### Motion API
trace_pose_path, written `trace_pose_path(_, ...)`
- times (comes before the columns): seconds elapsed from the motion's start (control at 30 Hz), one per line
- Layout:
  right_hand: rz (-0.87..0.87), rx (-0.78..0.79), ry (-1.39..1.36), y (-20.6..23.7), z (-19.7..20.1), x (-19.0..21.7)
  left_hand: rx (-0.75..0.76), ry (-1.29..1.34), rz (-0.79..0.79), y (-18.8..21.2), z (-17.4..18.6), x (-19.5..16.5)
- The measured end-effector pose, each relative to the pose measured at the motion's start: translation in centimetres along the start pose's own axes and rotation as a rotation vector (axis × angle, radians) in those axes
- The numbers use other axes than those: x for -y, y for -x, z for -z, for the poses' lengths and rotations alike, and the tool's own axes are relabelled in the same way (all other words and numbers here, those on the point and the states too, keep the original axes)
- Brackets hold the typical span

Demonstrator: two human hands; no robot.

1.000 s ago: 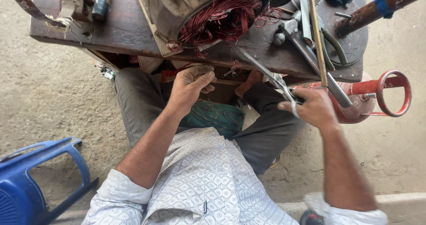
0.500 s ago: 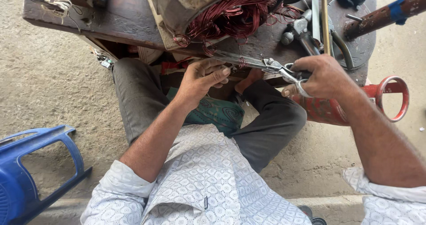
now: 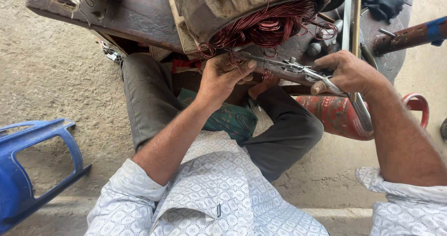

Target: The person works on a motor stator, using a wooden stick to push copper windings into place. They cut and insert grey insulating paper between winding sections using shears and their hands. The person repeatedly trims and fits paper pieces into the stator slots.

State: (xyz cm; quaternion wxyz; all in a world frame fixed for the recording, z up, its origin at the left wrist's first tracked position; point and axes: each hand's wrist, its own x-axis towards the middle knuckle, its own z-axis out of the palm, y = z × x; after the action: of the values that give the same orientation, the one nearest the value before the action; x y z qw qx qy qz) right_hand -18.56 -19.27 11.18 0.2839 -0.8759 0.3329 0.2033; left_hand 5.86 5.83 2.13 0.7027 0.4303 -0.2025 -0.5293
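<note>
A motor stator housing (image 3: 223,5) lies on a low dark wooden bench (image 3: 135,17), with a tangle of reddish copper winding wire (image 3: 267,29) spilling from its open end. My left hand (image 3: 223,75) pinches loops of that wire just below the housing's rim. My right hand (image 3: 347,73) grips the handles of metal shears (image 3: 284,64), whose long blades point left toward the wire beside my left fingers.
A red cylinder with a ring handle (image 3: 344,117) lies on the concrete floor under my right forearm. A blue plastic stool (image 3: 32,166) stands at the lower left. A rusty pipe with blue tape (image 3: 409,36) and small tools rest on the bench's right end.
My right hand swung the shears left and up until the blades reached the wire. My left hand rose to the housing's rim and took hold of the wire loops.
</note>
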Motion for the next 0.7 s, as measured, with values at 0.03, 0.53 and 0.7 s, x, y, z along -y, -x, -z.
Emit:
trace_pose_path(0.03,-0.036,0.026,-0.017,0.0,0.1,-0.1,0.003,0.034,-0.024,0.0,-0.1,0.0)
trace_pose_path(0.53,0.014,0.105,-0.073,-0.5,0.3,1.6,-0.068,-0.055,0.010,-0.6,-0.1,0.4)
trace_pose_path(0.7,0.083,0.100,-0.015,-0.6,0.1,2.0,-0.043,-0.010,-0.002,-0.6,0.1,0.6)
